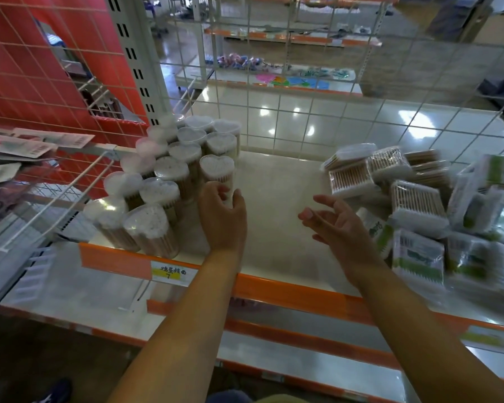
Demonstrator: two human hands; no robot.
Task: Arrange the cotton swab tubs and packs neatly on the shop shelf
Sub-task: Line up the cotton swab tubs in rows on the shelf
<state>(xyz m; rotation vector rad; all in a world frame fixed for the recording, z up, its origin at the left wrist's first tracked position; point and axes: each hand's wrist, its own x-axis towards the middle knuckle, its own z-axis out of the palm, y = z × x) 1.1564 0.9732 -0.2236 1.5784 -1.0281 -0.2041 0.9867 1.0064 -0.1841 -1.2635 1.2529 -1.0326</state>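
Observation:
Several clear heart-shaped cotton swab tubs stand upright in rows on the left part of the white shelf. My left hand has its fingers curled around the nearest right-hand tub, which stands at the edge of the group. My right hand hovers over the shelf's middle with fingers spread and nothing in it. A loose, jumbled heap of cotton swab packs lies to its right, some clear with wooden sticks, some with green labels.
A white wire grid backs the shelf. An orange price rail with a yellow tag runs along the front edge. A wire divider and hanging card packs sit to the left. Lower shelves lie below.

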